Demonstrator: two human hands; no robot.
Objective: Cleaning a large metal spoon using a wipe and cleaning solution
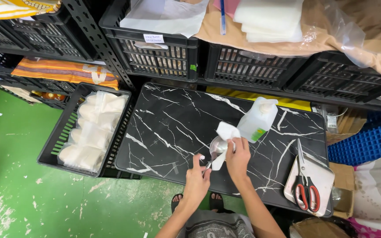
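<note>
Both my hands are busy: left hand [196,172] grips the metal scoop's [217,147] handle, right hand [237,155] pinches a white cloth [225,132] wiping its bowl, so I judge steady rubbing comes next.

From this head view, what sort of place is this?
Probably a small storeroom or packing area: black plastic crates on racking, a crate of clear-bagged white packs, and a marble-patterned work table on a painted green floor.
</note>
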